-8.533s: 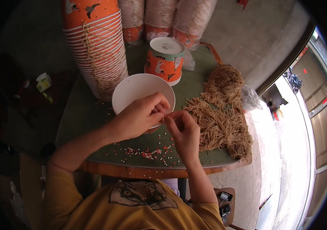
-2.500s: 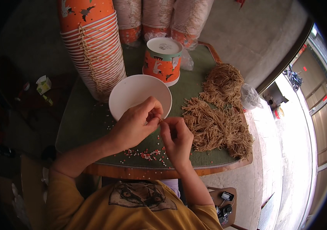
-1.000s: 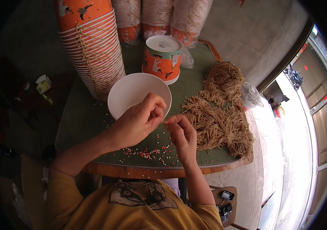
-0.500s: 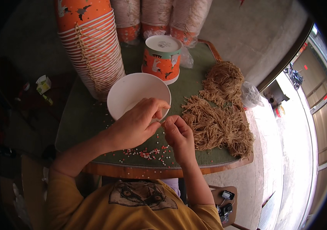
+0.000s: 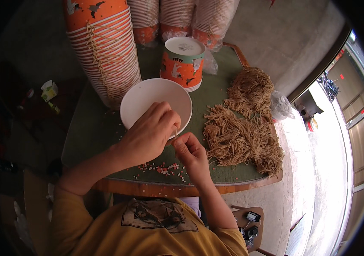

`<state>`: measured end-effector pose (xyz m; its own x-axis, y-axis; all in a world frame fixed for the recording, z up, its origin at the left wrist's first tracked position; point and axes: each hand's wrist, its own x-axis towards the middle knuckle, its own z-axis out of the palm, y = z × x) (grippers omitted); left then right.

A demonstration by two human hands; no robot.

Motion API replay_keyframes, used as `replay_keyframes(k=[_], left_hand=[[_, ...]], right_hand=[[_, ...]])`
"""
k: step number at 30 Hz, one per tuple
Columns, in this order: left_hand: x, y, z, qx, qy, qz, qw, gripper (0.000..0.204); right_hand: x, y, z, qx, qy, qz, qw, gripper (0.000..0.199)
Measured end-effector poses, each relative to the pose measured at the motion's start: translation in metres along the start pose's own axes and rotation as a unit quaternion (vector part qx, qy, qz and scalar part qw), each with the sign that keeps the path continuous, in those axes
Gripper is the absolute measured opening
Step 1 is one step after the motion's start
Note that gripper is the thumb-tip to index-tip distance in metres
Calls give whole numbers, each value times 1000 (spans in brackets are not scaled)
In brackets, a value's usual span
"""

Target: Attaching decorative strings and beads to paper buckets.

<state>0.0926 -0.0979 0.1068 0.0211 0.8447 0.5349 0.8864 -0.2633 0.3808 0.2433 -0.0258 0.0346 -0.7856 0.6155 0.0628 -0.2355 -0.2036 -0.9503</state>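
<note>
A round paper bucket (image 5: 133, 102) stands with its white inside facing up, in front of my body. My left hand (image 5: 147, 132) lies over its near rim, fingers curled together. Just to the right, my right hand (image 5: 192, 160) pinches with thumb and forefinger. A short length of thin tan cord (image 5: 176, 133) runs between the fingertips of both hands, beside the bucket's rim. My left fingers hide part of the rim, and the cord's ends do not show.
Tan cord bundles (image 5: 243, 136) lie on the right of the green-topped table (image 5: 216, 89). Small white and orange discs (image 5: 165, 170) are scattered near its front edge. Left stands a tall stack of orange buckets (image 5: 109, 55); behind are an upturned bucket (image 5: 182, 64) and plastic-wrapped stacks (image 5: 175, 19).
Both hands have shifted slightly left along the bucket's near rim. My left fingers have curled downward, and a short stretch of cord now shows between the hands.
</note>
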Motion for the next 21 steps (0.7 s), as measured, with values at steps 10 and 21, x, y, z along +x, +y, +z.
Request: replay_keyframes(k=[10, 21], left_hand=[[-3, -2, 4, -27, 13, -18, 999, 5], [-81, 27, 15, -81, 149, -87, 982, 20]], right_hand=[[-2, 7, 9, -53, -21, -5, 998, 19], [-33, 13, 20, -41, 21, 15, 999, 18]])
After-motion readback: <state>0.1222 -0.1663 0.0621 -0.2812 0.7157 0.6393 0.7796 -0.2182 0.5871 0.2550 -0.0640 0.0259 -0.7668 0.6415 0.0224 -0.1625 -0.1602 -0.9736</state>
